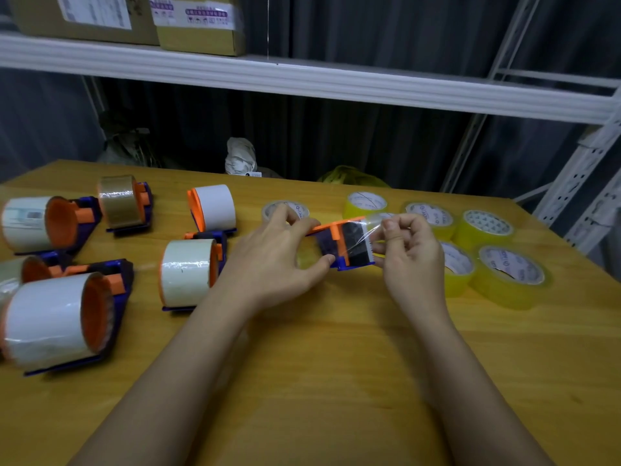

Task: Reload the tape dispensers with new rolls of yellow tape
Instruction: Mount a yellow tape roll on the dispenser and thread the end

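From the head view, a smooth wooden surface [336, 348] with a warm grain carries everything. Near its middle the left hand [279, 260] curls round a blue and orange plastic dispenser [346, 245], and the roll on it is mostly hidden behind the fingers. The right hand [410, 253] has its fingers bent, pinching the end of a glossy, see-through tape strip [368, 235] drawn over the toothed blade end. Toward the right edge sit squat rings of yellow tape [510, 277] with printed white cores, lying flat and close together; one is partly hidden by the right hand. Along the left edge stand loaded dispensers [188, 274] with pale, shiny rolls; the nearest ones are blurred and cut off. Above, cardboard boxes [198, 25] rest on a white metal shelf [302, 82].
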A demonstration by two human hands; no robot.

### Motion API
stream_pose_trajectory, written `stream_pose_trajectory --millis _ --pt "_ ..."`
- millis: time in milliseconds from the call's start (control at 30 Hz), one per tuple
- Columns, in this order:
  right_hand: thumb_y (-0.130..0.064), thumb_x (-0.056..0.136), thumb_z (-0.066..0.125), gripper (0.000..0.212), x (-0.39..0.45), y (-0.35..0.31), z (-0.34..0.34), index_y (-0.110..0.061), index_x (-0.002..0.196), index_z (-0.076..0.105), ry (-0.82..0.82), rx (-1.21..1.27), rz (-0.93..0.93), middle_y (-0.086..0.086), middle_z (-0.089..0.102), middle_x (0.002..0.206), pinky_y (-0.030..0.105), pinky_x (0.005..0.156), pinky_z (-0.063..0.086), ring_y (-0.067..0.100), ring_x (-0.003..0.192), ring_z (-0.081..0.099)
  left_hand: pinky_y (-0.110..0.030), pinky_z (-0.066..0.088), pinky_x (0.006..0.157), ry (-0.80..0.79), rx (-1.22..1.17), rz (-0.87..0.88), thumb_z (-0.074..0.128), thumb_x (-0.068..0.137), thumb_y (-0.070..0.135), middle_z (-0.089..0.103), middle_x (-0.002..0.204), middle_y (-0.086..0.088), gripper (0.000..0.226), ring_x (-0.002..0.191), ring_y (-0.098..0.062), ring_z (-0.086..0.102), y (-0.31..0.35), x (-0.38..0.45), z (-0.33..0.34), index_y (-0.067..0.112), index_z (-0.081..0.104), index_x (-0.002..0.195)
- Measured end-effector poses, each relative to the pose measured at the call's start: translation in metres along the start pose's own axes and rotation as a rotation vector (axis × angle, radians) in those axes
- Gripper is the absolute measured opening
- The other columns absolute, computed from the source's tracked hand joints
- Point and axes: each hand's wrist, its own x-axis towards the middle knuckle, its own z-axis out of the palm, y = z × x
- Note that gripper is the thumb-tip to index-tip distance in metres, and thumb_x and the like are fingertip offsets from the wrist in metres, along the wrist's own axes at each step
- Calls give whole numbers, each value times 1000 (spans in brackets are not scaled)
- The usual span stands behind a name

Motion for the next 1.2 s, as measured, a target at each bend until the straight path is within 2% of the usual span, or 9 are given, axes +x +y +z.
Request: stream_pose_trajectory --millis 133,300,400,733,900,1067,1200 --pt "-20 100 48 19 -2 -2 1 -29 84 51 37 -56 -68 -10 65 74 32 64 58 3 71 64 -26 38 74 6 -4 -8 46 85 62 39 124 5 61 103 -13 50 1 1 0 32 41 138" --pt "-19 101 46 23 -6 -4 5 -33 83 46 66 -118 -136 -9 62 70 28 58 53 6 68 62 -26 41 73 17 24 -7 46 85 64 40 124 4 60 101 -13 50 0 1 1 32 43 136" --pt "-18 100 46 22 -4 -3 2 -32 83 47 37 -96 -101 -8 64 73 30 59 56 6 69 64 -25 42 73 12 24 -1 47 84 63 39 125 4 61 102 -12 49 0 0 1 32 42 137" --pt "-9 100 45 17 0 -11 -6 -18 86 50 -134 126 77 -2 68 84 13 61 51 -2 73 67 -30 44 84 -45 -17 -19 50 83 63 31 136 3 72 114 -17 48 -5 0 -3 30 32 144" --pt "-5 100 44 14 4 -14 -14 -10 89 50 -238 239 136 3 69 89 14 62 52 5 77 70 -29 41 86 -54 -35 -17 55 79 66 29 138 4 80 119 -16 44 -5 -1 -4 30 29 146" --pt "-5 100 43 15 3 -15 -12 -10 88 50 -238 237 137 4 71 87 16 63 54 10 78 71 -32 42 89 -61 -3 -13 61 65 74 28 140 3 101 122 -17 42 -5 -5 -4 31 24 148" --pt "-5 100 43 18 1 -15 -9 -13 86 50 -187 233 129 6 71 85 18 62 54 12 75 71 -32 45 88 -9 31 29 70 68 63 29 138 3 96 120 -18 44 -8 -7 -1 33 24 146"
